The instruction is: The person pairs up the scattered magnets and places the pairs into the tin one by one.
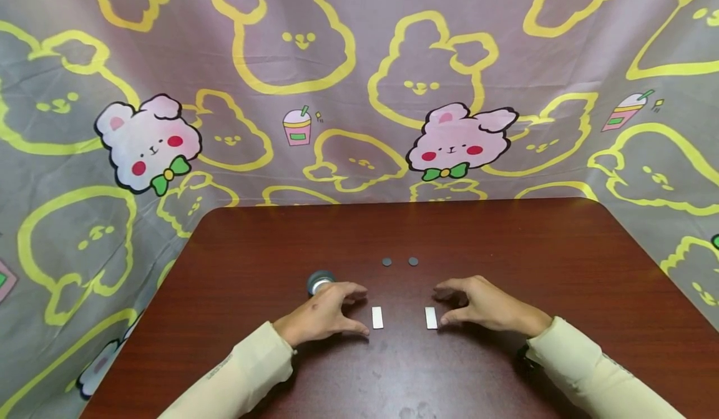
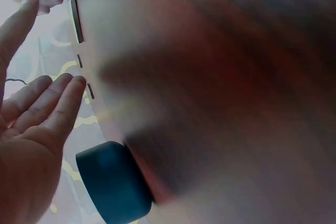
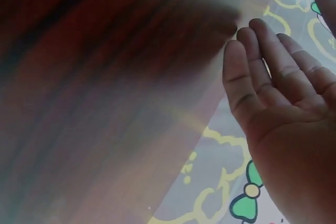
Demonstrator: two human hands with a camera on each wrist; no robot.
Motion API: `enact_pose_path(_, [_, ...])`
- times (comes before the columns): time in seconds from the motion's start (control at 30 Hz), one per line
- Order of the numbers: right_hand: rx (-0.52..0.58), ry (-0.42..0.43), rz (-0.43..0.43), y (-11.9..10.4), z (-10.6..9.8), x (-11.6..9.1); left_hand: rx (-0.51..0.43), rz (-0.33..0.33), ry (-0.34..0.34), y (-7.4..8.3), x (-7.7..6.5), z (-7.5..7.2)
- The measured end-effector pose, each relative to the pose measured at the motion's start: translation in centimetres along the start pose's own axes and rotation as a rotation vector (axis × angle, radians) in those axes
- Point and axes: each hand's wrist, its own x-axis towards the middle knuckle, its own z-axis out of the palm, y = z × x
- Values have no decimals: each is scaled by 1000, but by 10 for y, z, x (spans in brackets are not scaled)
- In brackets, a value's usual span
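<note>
Both my left grip [image 1: 321, 311] and right grip [image 1: 487, 305] are spread, holding nothing, at the worktop [image 1: 562, 250]. Between them lie the left white block [image 1: 377, 318] and right white block [image 1: 430, 318], apart. Beyond sit the left dark disc [image 1: 386, 261] and right dark disc [image 1: 413, 261]; a teal cylinder [image 2: 113, 182] stands just past my left grip. By my judgement, the blocks are laid out; grasping them is left to do.

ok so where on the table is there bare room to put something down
The glossy reddish-brown table is bare between the two small dark-grey discs and the pinkish-grey cartoon-print curtain, and right of the right hand. It's crowded centrally: two white rectangular pieces lie between that hand and the left hand, with a dark teal cylinder just beyond the left.
</note>
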Motion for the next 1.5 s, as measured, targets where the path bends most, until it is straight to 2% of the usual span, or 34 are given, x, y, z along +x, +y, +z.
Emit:
enact_pose_path(0.23, [142,-12,23,9,1,1,13,-5,-13,-3,5,4])
enact_pose_path(0.33, [166,1,37,12,3,1,7,-3,-18,-5,7,6])
enact_pose_path(0.47, [119,27,23,11,11,-1,-14,0,-13,-6,8,9])
enact_pose_path(0.63, [-8,67,-59,2,21,2,-32,-1,8,-6,10,12])
enact_pose_path(0.77, [-42,77,-66,-2,24,5,-30,0,28,-5,11,16])
enact_pose_path(0.97, [-27,91,-45,-3,27,6,-45,11,48,-3,12,21])
enact_pose_path(1.27, [22,107,-19,-6,32,12,-31,18,37,0,18,24])
enact_pose_path(1.5, [-3,95,-18,-11,35,18,-50,13,30,1,23,27])
